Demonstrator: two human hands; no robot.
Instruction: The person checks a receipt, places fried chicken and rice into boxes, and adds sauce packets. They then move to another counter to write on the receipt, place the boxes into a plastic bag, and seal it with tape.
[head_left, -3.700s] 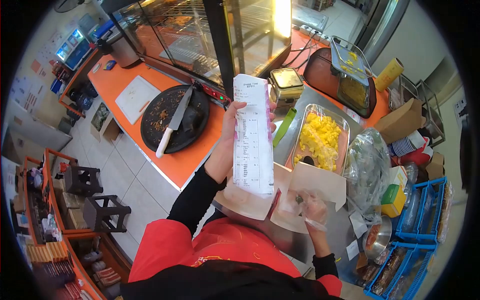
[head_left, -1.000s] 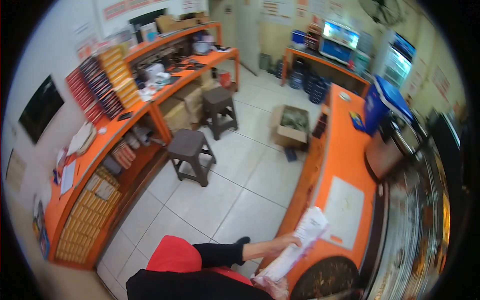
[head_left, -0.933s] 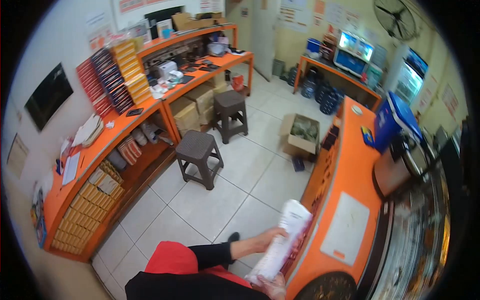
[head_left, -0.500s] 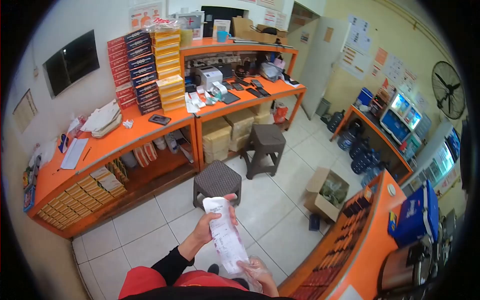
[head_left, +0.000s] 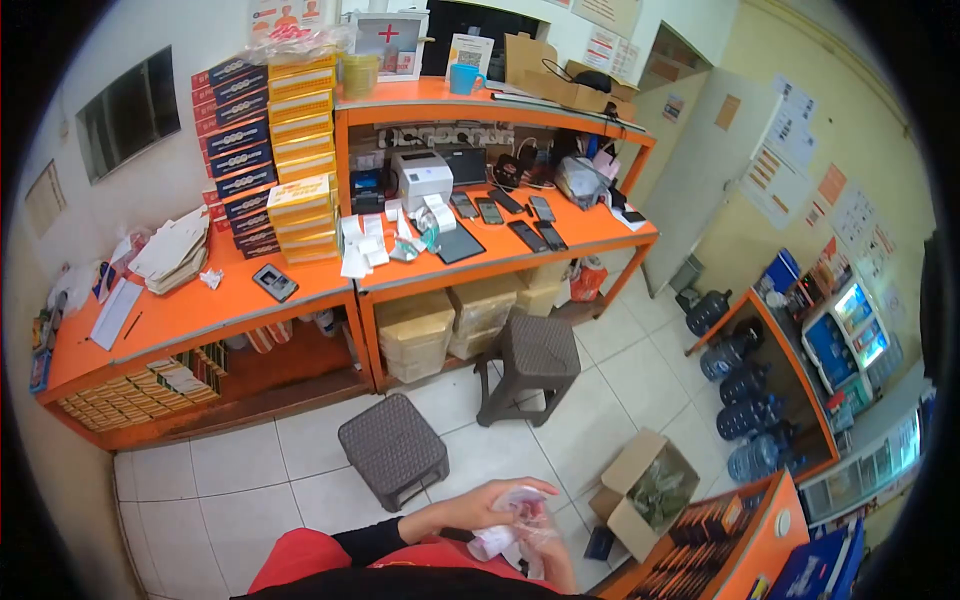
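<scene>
Low in front of my body, my two hands meet around a printed paper slip (head_left: 490, 543), which looks like a long receipt, now folded or bunched. My left hand (head_left: 478, 508) comes in from the left in a black sleeve and grips the slip, its fingers reaching over to the right. My right hand (head_left: 543, 543) wears a clear plastic glove and closes on the slip from the other side. The lower end of the paper hangs below my hands. Glove and fingers partly hide the fold.
A low dark stool (head_left: 393, 450) stands just ahead, with a taller stool (head_left: 530, 365) behind it. An orange counter (head_left: 325, 283) holds stacked boxes (head_left: 303, 215), a label printer (head_left: 422, 178) and several phones. To the right are an open carton (head_left: 625, 510) and water jugs (head_left: 745, 383).
The slip was stretched out flat between my hands; now it is gathered up. My hands have come together and moved lower and to the right. The view has shifted toward the counter.
</scene>
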